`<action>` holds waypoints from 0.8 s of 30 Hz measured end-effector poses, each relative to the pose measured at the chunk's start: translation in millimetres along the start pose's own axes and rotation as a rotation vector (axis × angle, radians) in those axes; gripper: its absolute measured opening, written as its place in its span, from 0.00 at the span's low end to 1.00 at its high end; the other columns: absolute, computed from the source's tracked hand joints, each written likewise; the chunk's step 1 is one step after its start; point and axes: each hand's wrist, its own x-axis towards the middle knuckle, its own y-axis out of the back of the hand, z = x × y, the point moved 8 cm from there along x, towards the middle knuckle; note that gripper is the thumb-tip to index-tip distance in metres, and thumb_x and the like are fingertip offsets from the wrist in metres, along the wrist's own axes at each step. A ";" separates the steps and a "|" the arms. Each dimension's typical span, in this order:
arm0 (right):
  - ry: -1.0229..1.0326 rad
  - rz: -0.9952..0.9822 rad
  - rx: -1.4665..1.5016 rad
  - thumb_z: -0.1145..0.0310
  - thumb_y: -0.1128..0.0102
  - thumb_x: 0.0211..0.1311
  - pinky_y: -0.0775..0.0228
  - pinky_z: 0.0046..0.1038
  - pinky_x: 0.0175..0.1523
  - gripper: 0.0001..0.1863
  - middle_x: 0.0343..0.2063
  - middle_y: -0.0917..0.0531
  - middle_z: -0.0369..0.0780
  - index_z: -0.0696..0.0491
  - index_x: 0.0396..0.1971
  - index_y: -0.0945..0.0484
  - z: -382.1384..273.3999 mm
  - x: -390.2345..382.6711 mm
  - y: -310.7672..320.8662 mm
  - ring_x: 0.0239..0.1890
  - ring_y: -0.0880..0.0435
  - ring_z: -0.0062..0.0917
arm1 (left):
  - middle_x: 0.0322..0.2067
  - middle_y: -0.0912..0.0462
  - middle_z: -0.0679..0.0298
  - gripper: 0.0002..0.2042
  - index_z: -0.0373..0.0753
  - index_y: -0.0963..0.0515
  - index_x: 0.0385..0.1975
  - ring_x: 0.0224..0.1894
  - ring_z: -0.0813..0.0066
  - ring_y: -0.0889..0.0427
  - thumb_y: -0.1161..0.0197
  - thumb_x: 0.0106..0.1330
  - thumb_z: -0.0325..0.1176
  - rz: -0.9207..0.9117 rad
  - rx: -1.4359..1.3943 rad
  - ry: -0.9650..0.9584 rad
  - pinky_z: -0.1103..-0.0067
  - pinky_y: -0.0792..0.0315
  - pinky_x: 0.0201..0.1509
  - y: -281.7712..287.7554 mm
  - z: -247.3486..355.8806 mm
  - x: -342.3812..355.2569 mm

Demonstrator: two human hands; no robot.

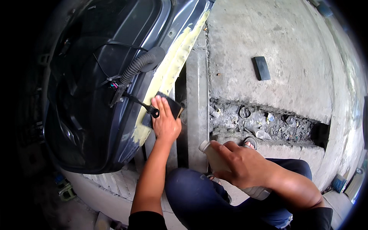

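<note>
My left hand (166, 120) presses a piece of dark sandpaper (173, 104) against the edge of a car door (92, 134). Its fingers point up the edge, and a tan edge of the sandpaper shows beside them. Pale yellow filler (167, 74) coats the door edge above and below the hand. My right hand (243, 165) is wrapped around a clear plastic bottle (215, 156) with cloudy liquid inside. The bottle tilts, its neck toward the upper left, apart from the door. A black strap (136, 100) hangs from the door next to my left fingers.
A ribbed rubber wiring sleeve (138, 67) sticks out from the door. On the concrete slab (303, 46) lies a dark rectangular block (262, 68). Below it runs a trench (264, 122) holding rubble and litter. My knee (197, 188) is bent close to the door.
</note>
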 end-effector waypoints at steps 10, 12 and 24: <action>0.016 0.016 0.077 0.55 0.35 0.59 0.26 0.41 0.44 0.41 0.41 0.24 0.55 0.59 0.67 0.42 1.5 -2.9 -5.9 0.39 0.18 0.50 | 0.72 0.53 0.44 0.45 0.27 0.50 0.70 0.76 0.49 0.59 0.35 0.56 0.39 -0.013 0.076 -0.065 0.59 0.61 0.77 -13.1 -17.9 -16.4; 0.019 0.010 0.066 0.56 0.37 0.59 0.25 0.41 0.44 0.42 0.41 0.24 0.56 0.60 0.67 0.43 -0.3 -2.7 -6.2 0.40 0.16 0.49 | 0.72 0.54 0.42 0.45 0.26 0.51 0.70 0.76 0.47 0.60 0.36 0.56 0.39 -0.014 0.025 -0.029 0.59 0.63 0.77 -2.5 -6.5 -4.2; -0.001 0.004 0.099 0.56 0.34 0.59 0.26 0.41 0.45 0.41 0.41 0.24 0.55 0.60 0.66 0.41 -2.9 -2.9 -10.2 0.39 0.19 0.51 | 0.72 0.51 0.42 0.44 0.26 0.50 0.70 0.76 0.47 0.57 0.38 0.55 0.38 -0.017 0.077 -0.045 0.58 0.62 0.76 -2.5 -21.1 -25.7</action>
